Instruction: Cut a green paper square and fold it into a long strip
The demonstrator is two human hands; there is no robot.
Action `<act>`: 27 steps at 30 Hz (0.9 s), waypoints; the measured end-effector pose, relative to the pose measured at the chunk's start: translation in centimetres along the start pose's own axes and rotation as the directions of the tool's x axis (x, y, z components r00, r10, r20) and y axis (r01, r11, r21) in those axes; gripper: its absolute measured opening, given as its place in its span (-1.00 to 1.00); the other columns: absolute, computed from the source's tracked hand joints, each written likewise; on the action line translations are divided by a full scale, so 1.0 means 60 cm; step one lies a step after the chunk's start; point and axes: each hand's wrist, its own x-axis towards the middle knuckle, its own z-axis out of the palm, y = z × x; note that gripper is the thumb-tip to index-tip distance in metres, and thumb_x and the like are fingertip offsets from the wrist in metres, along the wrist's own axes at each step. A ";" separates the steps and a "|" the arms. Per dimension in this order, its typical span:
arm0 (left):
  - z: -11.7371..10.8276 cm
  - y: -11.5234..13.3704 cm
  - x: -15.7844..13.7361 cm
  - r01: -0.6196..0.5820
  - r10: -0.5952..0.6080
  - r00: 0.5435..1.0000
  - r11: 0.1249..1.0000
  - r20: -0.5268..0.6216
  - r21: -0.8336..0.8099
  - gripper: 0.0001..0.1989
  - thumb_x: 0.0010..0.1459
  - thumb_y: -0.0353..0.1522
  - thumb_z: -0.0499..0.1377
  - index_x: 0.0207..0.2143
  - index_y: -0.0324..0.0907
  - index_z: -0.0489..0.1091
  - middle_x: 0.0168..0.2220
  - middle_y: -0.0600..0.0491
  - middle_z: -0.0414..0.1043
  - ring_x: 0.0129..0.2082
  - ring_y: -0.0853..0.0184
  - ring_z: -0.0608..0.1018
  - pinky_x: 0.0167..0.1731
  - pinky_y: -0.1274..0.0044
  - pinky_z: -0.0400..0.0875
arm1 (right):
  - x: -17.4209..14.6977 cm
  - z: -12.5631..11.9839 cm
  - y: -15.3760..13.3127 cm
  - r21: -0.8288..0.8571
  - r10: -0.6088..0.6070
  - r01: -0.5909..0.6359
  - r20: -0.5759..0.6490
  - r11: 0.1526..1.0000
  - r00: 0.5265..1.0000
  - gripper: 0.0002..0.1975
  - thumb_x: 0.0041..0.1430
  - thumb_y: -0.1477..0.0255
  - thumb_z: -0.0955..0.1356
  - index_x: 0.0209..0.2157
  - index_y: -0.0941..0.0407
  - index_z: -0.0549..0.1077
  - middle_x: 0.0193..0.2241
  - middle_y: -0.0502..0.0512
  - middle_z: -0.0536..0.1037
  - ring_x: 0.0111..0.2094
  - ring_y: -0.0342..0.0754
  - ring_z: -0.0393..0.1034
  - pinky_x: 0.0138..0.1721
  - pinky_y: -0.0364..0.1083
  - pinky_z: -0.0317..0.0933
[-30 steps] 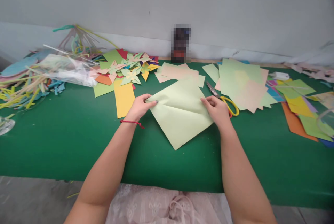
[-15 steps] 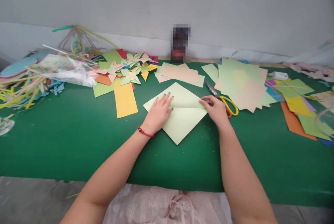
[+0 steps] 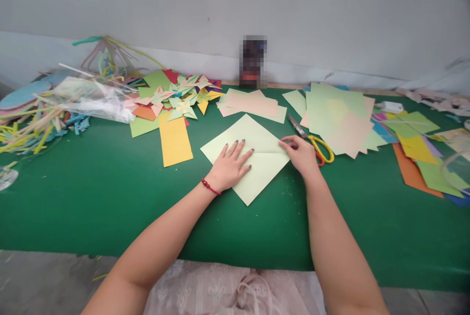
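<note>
A pale green square sheet of paper [image 3: 253,133] lies on the green table in front of me, turned like a diamond with a crease running across its middle. My left hand [image 3: 230,164] rests flat on its left half, fingers spread. At the sheet's right corner, my right hand [image 3: 299,152] pinches the edge between thumb and fingers. Just beyond that hand lies a pair of scissors [image 3: 320,146] with yellow and red handles, partly hidden by it.
Yellow paper [image 3: 176,141] and folded paper stars [image 3: 183,107] lie left of the sheet. Pink strips [image 3: 253,104] lie behind it. Stacked sheets [image 3: 336,124] and coloured papers [image 3: 422,153] are at right. Far left are paper strips [image 3: 44,124]. A blurred dark object [image 3: 253,61] stands by the wall.
My left hand has slid toward me and slightly right across the sheet, its fingers spreading wider. My right hand stays at the right corner.
</note>
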 end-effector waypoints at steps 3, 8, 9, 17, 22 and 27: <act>0.000 0.000 0.000 -0.003 0.003 1.000 1.000 -0.005 -0.001 -0.45 0.28 -0.10 -0.23 0.26 -0.05 -0.05 0.33 -0.05 -0.24 0.30 0.15 -0.09 0.23 0.22 -0.14 | 0.001 0.001 0.002 -0.007 0.002 -0.002 0.006 1.000 1.000 -0.75 0.01 0.22 0.34 -0.37 0.11 0.48 -0.59 0.00 0.47 -0.50 -0.10 0.31 -0.41 -0.11 0.15; 0.000 -0.001 -0.002 -0.016 0.016 1.000 1.000 -0.013 -0.007 -0.47 0.30 -0.13 -0.25 0.27 -0.06 -0.07 0.33 -0.06 -0.23 0.30 0.14 -0.09 0.22 0.18 -0.17 | 0.002 0.003 0.006 -0.022 -0.001 0.001 0.016 1.000 1.000 -0.74 0.01 0.22 0.34 -0.37 0.11 0.48 -0.59 0.01 0.47 -0.51 -0.09 0.31 -0.41 -0.11 0.15; -0.001 -0.001 -0.002 -0.023 0.023 1.000 1.000 -0.012 -0.009 -0.48 0.30 -0.13 -0.25 0.27 -0.04 -0.07 0.33 -0.06 -0.23 0.30 0.14 -0.08 0.22 0.17 -0.17 | 0.002 0.003 0.006 -0.025 -0.001 0.001 0.016 1.000 1.000 -0.74 0.01 0.21 0.34 -0.37 0.11 0.48 -0.59 0.01 0.47 -0.51 -0.09 0.31 -0.41 -0.11 0.15; -0.006 -0.002 -0.008 -0.071 0.071 0.997 0.997 -0.011 -0.024 -0.51 0.30 -0.14 -0.24 0.25 0.04 -0.03 0.33 -0.03 -0.26 0.30 0.13 -0.09 0.21 0.14 -0.20 | 0.004 0.005 0.010 -0.044 -0.004 0.004 0.011 0.999 1.000 -0.74 0.02 0.21 0.33 -0.38 0.11 0.48 -0.58 0.02 0.48 -0.50 -0.09 0.33 -0.42 -0.11 0.16; -0.005 -0.003 -0.011 -0.090 0.090 0.996 0.996 -0.009 -0.027 -0.47 0.27 -0.07 -0.20 0.25 0.05 -0.03 0.33 -0.04 -0.27 0.30 0.09 -0.10 0.20 0.11 -0.22 | 0.006 0.010 0.013 -0.067 -0.027 0.026 -0.012 0.997 1.000 -0.75 0.03 0.22 0.33 -0.37 0.12 0.48 -0.58 0.03 0.48 -0.51 -0.08 0.34 -0.42 -0.09 0.19; -0.002 -0.003 -0.011 -0.078 0.078 0.997 0.997 -0.004 -0.026 -0.47 0.26 -0.06 -0.19 0.24 0.08 -0.03 0.33 -0.01 -0.26 0.30 0.09 -0.08 0.20 0.10 -0.21 | 0.005 0.012 0.012 -0.122 -0.105 0.099 -0.045 0.988 0.993 -0.77 0.08 0.28 0.30 -0.29 0.11 0.46 -0.41 0.07 0.51 -0.45 -0.08 0.35 -0.34 -0.07 0.23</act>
